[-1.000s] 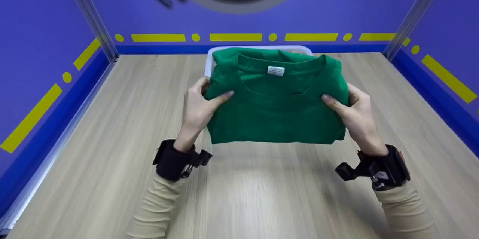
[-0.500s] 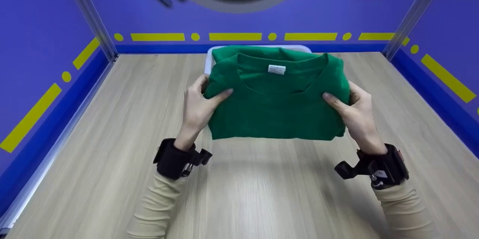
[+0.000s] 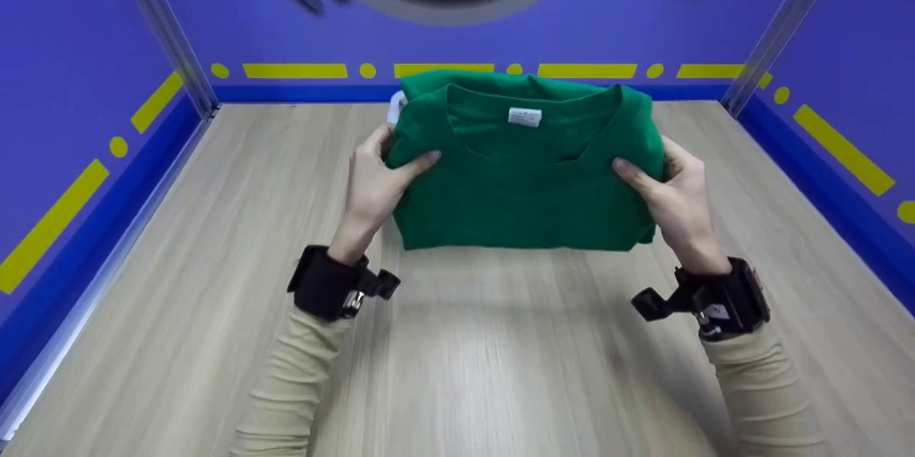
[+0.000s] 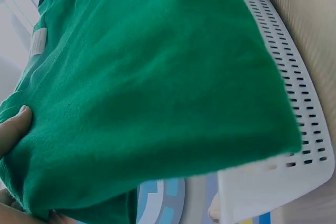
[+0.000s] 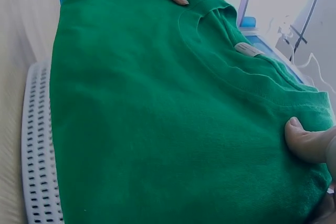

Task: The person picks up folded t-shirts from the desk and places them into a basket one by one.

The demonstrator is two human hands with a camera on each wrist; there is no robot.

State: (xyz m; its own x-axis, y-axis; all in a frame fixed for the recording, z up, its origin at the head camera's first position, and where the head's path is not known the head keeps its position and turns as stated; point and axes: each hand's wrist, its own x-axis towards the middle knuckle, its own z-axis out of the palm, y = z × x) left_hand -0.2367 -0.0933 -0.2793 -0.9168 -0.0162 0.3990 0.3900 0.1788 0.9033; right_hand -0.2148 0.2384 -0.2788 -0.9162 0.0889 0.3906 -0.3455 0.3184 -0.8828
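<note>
A folded green T-shirt [image 3: 522,199] is held up in front of me, its neckline and white label [image 3: 525,117] at the top. My left hand [image 3: 379,182] grips its left side, thumb on the front and fingers behind. On the opposite side my right hand [image 3: 679,196] holds it the same way. Behind the shirt stands a white basket [image 4: 310,129] with slotted walls, seen in both wrist views; in the head view only its left corner [image 3: 394,108] shows. The shirt hides the basket's inside in the head view.
The wooden table [image 3: 457,357] stretches beneath both arms. Blue-purple panels [image 3: 286,35] with yellow markings close it in at the back and on both sides, joined by metal posts at the corners.
Both hands have moved the T-shirt up and away in the head view, so it now covers nearly all of the basket's rim. The grip on it stays the same.
</note>
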